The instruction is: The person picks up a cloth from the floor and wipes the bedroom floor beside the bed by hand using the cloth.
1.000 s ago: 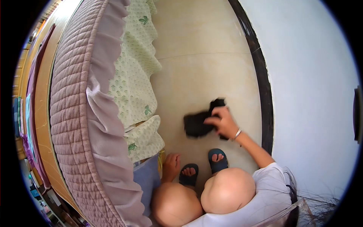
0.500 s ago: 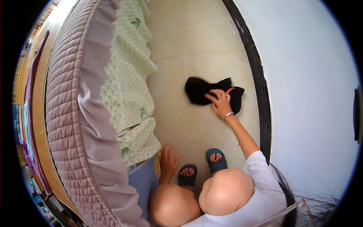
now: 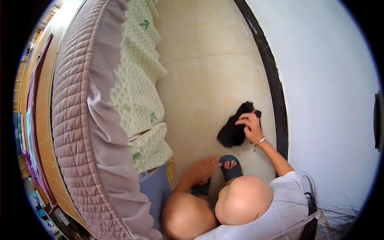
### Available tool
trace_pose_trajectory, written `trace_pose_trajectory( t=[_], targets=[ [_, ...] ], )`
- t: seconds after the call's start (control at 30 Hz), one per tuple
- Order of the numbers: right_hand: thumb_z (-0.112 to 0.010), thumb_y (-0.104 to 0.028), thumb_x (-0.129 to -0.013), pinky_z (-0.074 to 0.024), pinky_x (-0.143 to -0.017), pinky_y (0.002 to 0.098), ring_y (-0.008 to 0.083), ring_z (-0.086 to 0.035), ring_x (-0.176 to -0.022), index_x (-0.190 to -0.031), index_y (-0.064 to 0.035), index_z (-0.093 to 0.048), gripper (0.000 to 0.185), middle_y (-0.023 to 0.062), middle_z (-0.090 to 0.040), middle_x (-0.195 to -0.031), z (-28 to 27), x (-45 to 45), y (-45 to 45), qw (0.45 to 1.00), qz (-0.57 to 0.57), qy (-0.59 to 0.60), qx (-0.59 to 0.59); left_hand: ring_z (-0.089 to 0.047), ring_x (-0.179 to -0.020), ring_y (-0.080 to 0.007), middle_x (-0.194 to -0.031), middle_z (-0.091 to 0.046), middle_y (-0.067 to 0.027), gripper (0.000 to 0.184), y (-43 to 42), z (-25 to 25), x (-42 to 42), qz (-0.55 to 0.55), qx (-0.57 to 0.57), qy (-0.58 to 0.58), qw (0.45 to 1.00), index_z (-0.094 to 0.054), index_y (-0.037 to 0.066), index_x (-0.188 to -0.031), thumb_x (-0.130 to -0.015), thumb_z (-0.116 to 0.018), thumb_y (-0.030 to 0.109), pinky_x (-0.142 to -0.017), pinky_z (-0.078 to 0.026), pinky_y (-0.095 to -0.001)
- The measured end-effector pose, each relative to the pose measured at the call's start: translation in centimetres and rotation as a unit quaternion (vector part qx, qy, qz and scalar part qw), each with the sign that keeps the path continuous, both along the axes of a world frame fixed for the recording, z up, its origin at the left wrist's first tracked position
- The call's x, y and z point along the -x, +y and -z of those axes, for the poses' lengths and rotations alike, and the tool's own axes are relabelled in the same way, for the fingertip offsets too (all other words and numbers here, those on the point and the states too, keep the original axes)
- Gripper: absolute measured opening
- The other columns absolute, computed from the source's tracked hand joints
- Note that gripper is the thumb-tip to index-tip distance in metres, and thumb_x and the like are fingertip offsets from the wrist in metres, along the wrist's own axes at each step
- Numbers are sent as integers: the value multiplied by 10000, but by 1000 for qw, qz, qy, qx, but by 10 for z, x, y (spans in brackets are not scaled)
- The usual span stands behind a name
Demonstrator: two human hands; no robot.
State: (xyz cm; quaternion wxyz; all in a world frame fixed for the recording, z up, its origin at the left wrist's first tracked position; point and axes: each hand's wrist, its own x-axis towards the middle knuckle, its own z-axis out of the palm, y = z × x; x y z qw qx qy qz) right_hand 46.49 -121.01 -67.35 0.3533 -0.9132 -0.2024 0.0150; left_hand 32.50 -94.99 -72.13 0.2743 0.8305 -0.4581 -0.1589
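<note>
A crumpled black cloth (image 3: 234,130) hangs or lies just above the tiled floor, near the wall side; I cannot tell whether it touches the tiles. My right hand (image 3: 251,124), with a silver bracelet at the wrist, has its fingers closed on the cloth's upper right part. A bit of red shows by the fingertips. My left hand (image 3: 204,169) is stretched out flat over my left sandal, fingers extended and nothing in them. It is apart from the cloth. The right blue sandal (image 3: 231,170) is just beyond its fingertips.
To the left stands a bed with a pink quilted cover (image 3: 74,100) and a pale green patterned sheet (image 3: 138,88) hanging down its side. A dark skirting strip (image 3: 276,86) runs along the white wall (image 3: 328,88). Between them is the beige tiled floor (image 3: 208,76).
My right hand has drawn the black cloth nearer to me and to the right, and the cloth is more bunched. My left hand has moved right from the bedside, toward the sandals.
</note>
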Motion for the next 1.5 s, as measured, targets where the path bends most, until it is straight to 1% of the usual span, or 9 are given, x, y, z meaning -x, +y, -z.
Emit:
trace_pose_trajectory(
  t=[0.13, 0.23, 0.3, 0.47, 0.83, 1.03, 1.1, 1.3, 1.5],
  targets=[
    [-437, 2, -603, -329, -783, 370, 240, -428, -942, -896, -154, -579, 361, 34, -488, -967, 12, -56, -27, 988, 124, -70, 59, -282, -1178, -307, -1264, -323, -152, 565, 15, -5, -3, -140, -39, 85, 986, -350, 42, -1220, -704, -543, 171, -963, -234, -418],
    [-482, -67, -671, -320, -820, 381, 230, -392, -1013, -1043, -198, -523, 397, 18, -444, -1061, 46, -76, -39, 968, 222, -23, 113, -232, -1202, -310, -1302, -259, -134, 678, 32, 11, -3, -282, -69, -96, 952, -268, 54, -1264, -695, -587, 237, -974, -200, -449],
    [-540, -165, -688, -299, -840, 401, 225, -371, -1047, -1070, -223, -508, 387, 29, -428, -1095, 59, -77, -34, 959, 224, 0, 173, -200, -1213, -315, -1320, -212, -124, 710, 34, 11, -5, -397, -99, -58, 911, -255, 59, -1271, -686, -599, 268, -975, -189, -459],
    [-540, -98, -694, -304, -822, 390, 222, -366, -1051, -1081, -239, -504, 413, 19, -409, -1121, 61, -65, -36, 967, 161, -28, 194, -119, -1240, -327, -1365, -97, -98, 793, 31, 6, -10, -522, -152, 34, 838, -223, 71, -1289, -664, -629, 344, -977, -161, -484],
    [-444, -56, -725, -293, -890, 396, 227, -297, -1153, -1204, -250, -387, 520, 51, -331, -1236, 36, 68, -5, 959, 106, 115, 235, -244, -1179, -343, -1271, -246, -178, 594, 28, -64, 25, -390, -166, 37, 905, -317, 64, -1228, -714, -581, 205, -932, -257, -422],
    [-484, 12, -659, -303, -894, 410, 274, -272, -1161, -1261, -247, -290, 683, 75, -276, -1278, 28, 176, 38, 943, 33, 197, 266, -315, -1146, -350, -1219, -331, -220, 496, 38, -74, 33, -333, -143, 17, 932, -368, 60, -1196, -741, -553, 128, -909, -307, -388],
    [-485, -7, -666, -308, -878, 405, 258, -294, -1134, -1262, -272, -284, 682, 67, -298, -1250, 31, 215, 56, 951, 42, 186, 242, -108, -1217, -408, -1323, -92, -249, 745, 45, -45, 35, -315, -242, 57, 916, -232, 83, -1283, -678, -642, 223, -979, -162, -447],
    [-490, -15, -663, -317, -857, 395, 224, -385, -1056, -1132, -243, -473, 522, 42, -413, -1142, 52, 276, 83, 969, 184, 90, 139, -118, -1219, -405, -1312, -79, -286, 1004, 40, -17, 39, -304, -247, -2, 920, -228, 100, -1282, -476, -734, 420, -963, -191, -477],
    [-488, -55, -674, -348, -824, 381, 225, -436, -981, -998, -202, -562, 364, 28, -489, -1022, 28, 193, 10, 928, 311, -172, 113, -75, -1223, -415, -1308, -35, -306, 1103, 44, -5, 42, -283, -272, -54, 918, -176, 109, -1301, -423, -726, 488, -968, -197, -448]
  ],
)
